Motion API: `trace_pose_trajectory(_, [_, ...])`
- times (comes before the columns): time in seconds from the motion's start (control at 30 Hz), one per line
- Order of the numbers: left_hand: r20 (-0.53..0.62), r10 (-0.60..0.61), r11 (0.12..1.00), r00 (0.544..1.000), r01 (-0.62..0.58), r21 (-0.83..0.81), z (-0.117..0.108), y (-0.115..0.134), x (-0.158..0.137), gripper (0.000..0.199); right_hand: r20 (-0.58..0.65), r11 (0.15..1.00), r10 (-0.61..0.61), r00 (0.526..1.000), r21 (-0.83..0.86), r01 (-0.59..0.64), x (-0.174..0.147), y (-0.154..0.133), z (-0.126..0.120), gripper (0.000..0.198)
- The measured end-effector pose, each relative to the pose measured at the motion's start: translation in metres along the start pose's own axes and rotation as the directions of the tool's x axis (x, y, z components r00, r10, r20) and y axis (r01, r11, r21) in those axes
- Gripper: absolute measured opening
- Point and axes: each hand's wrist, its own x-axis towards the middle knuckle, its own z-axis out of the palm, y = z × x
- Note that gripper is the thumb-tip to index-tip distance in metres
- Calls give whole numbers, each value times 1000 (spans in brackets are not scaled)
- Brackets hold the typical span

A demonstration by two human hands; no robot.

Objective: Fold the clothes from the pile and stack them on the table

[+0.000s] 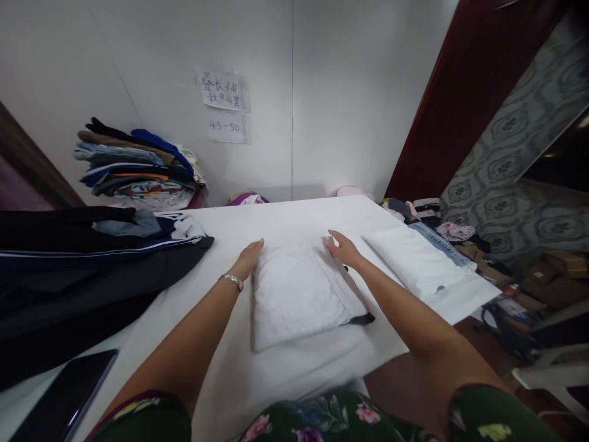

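Observation:
A white folded garment lies on the white table in front of me, a narrow flap along its right side. A dark fabric corner sticks out at its near right. My left hand, with a silver bracelet at the wrist, rests at the far left edge of the garment, fingers stretched along it. At the far right corner my right hand has its thumb and finger on the flap's edge, closed on the cloth. Some fingertips of both hands are hidden.
Dark clothes lie heaped at the left, beside a black phone or tablet. Behind them rises a stack of folded clothes. A white packet-like item lies at the table's right edge. Cardboard boxes stand beyond, lower down.

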Motion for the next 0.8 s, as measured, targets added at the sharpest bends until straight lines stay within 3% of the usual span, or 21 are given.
trace_pose_trajectory(0.17, [20,20,993,1000,-22,114,2,2,18,39,72,990,67,995,-131,-57,46,-17,17,46])
trace_pose_trajectory(0.37, [43,80,957,996,-89,277,11,-5,28,34,-20,940,163,986,-300,-162,38,4,15,45])
trace_pose_trajectory(0.5, [38,107,904,994,-113,412,18,-7,32,35,16,916,186,982,-364,-168,33,15,21,45])
trace_pose_trajectory(0.63, [49,129,863,990,-136,486,19,-9,32,39,61,909,175,983,-394,-138,38,8,17,45])
trace_pose_trajectory(0.7, [54,138,853,989,-146,502,18,-9,32,40,49,911,121,991,-403,-91,38,-3,13,43])
trace_pose_trajectory(0.8, [58,142,846,988,-152,512,19,-11,33,41,-9,921,-107,994,-378,96,29,-20,17,52])
